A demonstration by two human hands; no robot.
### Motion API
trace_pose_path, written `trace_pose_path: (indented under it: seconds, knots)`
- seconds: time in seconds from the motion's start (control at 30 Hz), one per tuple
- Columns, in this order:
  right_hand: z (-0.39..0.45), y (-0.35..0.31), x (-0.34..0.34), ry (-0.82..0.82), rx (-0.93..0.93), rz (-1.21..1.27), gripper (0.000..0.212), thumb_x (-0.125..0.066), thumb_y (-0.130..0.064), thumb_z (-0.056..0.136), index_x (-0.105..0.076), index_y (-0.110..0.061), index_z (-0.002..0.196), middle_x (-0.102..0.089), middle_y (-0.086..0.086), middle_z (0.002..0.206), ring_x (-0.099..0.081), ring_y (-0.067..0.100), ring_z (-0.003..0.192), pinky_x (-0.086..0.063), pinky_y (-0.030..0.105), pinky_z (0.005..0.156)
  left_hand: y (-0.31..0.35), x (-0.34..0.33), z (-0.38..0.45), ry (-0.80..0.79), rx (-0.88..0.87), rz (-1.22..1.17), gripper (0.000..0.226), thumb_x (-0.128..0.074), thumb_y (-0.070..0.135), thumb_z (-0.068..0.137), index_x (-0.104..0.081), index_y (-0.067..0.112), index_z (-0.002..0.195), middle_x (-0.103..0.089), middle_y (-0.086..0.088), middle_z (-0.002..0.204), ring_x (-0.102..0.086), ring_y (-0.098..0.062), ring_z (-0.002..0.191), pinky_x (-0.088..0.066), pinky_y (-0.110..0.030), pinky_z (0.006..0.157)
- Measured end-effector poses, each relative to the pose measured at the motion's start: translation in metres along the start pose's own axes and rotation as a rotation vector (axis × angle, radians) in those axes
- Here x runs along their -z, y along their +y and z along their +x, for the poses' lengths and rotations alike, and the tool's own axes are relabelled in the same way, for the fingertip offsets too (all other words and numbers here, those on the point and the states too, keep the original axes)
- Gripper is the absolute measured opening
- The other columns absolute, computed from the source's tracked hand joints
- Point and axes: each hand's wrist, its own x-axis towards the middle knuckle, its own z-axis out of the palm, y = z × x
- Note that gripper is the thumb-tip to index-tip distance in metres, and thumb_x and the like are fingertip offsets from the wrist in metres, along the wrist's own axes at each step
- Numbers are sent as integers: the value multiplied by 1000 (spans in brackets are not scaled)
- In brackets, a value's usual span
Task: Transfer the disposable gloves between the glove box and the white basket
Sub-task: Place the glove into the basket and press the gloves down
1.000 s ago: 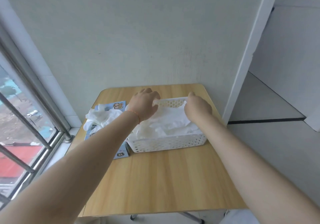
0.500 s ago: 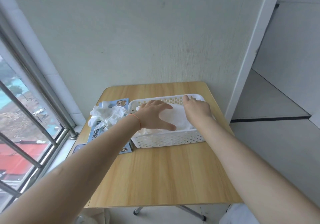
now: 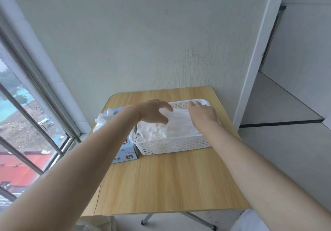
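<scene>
Left hand [image 3: 152,111] lifted off gloves [image 3: 172,127], white basket [image 3: 172,145] long axis left-right

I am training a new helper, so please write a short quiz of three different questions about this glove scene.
1. True or false: the white basket holds gloves.
2. The glove box lies on which side of the basket: window or doorway?
3. Which hand wears a red string: (a) left hand (b) right hand?

Key: 1 true; 2 window; 3 a.
</scene>
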Motion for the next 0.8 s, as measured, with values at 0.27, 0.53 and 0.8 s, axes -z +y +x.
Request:
trace_pose_path:
  seconds: [0.27, 0.53, 0.8]
  knots:
    - [0, 1, 2, 39, -65, -118, 42, -63, -6, 82, -50, -8, 122, -47, 11, 119, -55, 22, 100, -37, 28, 65, -16, -54, 10, -24, 77, 138, 88, -61, 71, 78, -23, 40, 151, -19, 4, 159, -12, -26, 148, -20, -54, 118]
    - [9, -43, 36, 142, -2, 153, 21, -52, -3, 88, -51, -6, 109, -50, 12, 110, -56, 28, 85, -32, 30, 55, -42, -24, -10, 428, 35, -201, 42, -55, 60, 90, -59, 35, 123, -47, 0, 140, -40, -23, 133, -33, -45, 112]
    - [20, -148, 43, 48, 254, 609, 15, -44, -16, 91, -59, -14, 91, -55, 5, 104, -53, 26, 101, -47, 37, 83, -126, -22, -62, 608, 407, -153, 28, -60, 27, 87, -66, 26, 114, -53, -6, 122, -45, -28, 120, -38, -36, 96]
